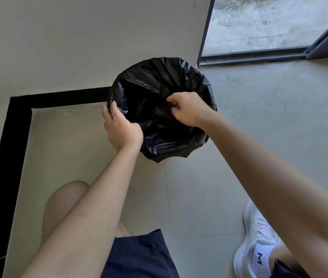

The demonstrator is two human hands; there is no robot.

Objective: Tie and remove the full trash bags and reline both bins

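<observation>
Fingers of the left hand (122, 129) curl over the near-left edge of the black trash bag (179, 77), the thumb on the inside of the plastic and the other fingers out of sight behind it, so the film is gripped between them. Across from that, the right hand (187, 109) reaches over the opening with its fingers bunched together, fingertips (170, 101) pinching a fold of the same black plastic a little inside the mouth. How tightly the fold is held cannot be told from where the knuckles block the view.

Beyond both sets of fingers the bag spreads round and open, draped over what looks like a bin; the bin itself is hidden under the plastic. The bag's loose skirt hangs down just below the left wrist, ending in crumpled points over the pale floor (259, 117). Its far side sits against the corner of a light wall (78, 47).

Left of the left fingers a black baseboard strip (62, 98) runs along the wall and turns toward the person. Past the right fingers, well apart, a dark-framed glass door (259, 27) meets the floor. Nearer than both hands are a bare knee, dark blue shorts (139, 255) and a white sneaker (257, 237).
</observation>
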